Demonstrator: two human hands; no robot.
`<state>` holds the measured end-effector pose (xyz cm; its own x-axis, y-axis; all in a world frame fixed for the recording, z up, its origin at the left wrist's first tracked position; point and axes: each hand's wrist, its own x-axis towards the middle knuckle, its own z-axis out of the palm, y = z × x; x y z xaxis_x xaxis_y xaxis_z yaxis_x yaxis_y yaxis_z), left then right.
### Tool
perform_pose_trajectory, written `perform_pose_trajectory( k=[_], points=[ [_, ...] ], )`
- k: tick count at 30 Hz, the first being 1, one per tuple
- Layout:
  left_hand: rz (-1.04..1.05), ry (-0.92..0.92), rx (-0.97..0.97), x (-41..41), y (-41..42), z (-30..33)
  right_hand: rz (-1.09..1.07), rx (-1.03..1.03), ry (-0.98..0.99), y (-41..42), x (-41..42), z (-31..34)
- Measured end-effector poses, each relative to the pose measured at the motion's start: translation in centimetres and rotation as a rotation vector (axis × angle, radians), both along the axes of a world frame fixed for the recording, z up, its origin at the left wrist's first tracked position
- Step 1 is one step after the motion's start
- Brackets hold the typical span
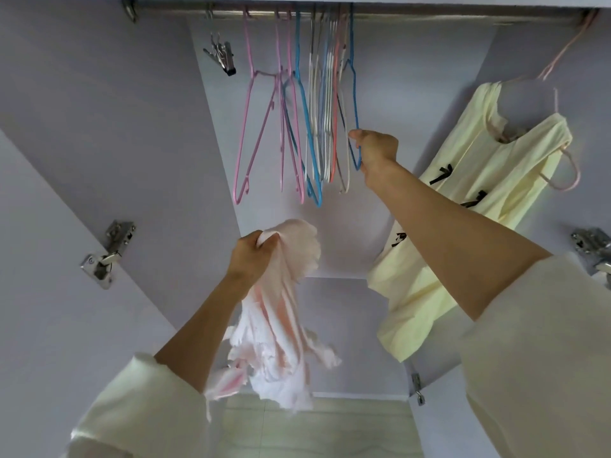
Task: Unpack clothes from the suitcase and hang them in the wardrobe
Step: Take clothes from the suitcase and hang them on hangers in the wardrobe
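Observation:
My left hand point(251, 254) grips a bunched pale pink garment point(284, 312), which hangs down from my fist in front of the open wardrobe. My right hand point(377, 150) reaches up and pinches the lower end of a blue hanger point(353, 94) that hangs from the metal rail point(413, 15). Several other bare hangers point(297, 127) in pink, blue, white and red hang on the rail to its left. A pale yellow dress point(463, 209) with small black bows hangs on a pink hanger at the right.
The wardrobe has lilac walls point(99, 94) and open doors with metal hinges point(105, 256) on the left and metal hinges point(591, 246) on the right. A metal clip hanger point(221, 57) dangles at the rail's left end. Light floor point(314, 428) shows below.

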<state>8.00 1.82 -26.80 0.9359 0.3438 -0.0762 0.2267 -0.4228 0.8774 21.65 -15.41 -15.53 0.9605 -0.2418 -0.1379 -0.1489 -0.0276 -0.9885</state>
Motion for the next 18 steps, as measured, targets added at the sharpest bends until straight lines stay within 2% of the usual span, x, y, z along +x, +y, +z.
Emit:
perform_pose_trajectory(
  k=[5,11,14,18],
  points=[
    [-0.010,0.029,-0.017,0.6,-1.1,0.7,-0.014,0.102,-0.117,-1.8,-1.3,0.2],
    [-0.065,0.082,-0.064,0.9,-3.5,1.2,0.016,0.020,-0.172,-5.3,-4.4,-3.9],
    [-0.123,0.166,-0.198,1.0,-5.3,1.3,0.118,-0.067,-0.128,-7.0,-6.6,-7.4],
    [-0.224,0.251,-0.299,0.8,-8.1,0.8,0.238,-0.050,-0.007,-9.6,-10.9,-11.8]
  ],
)
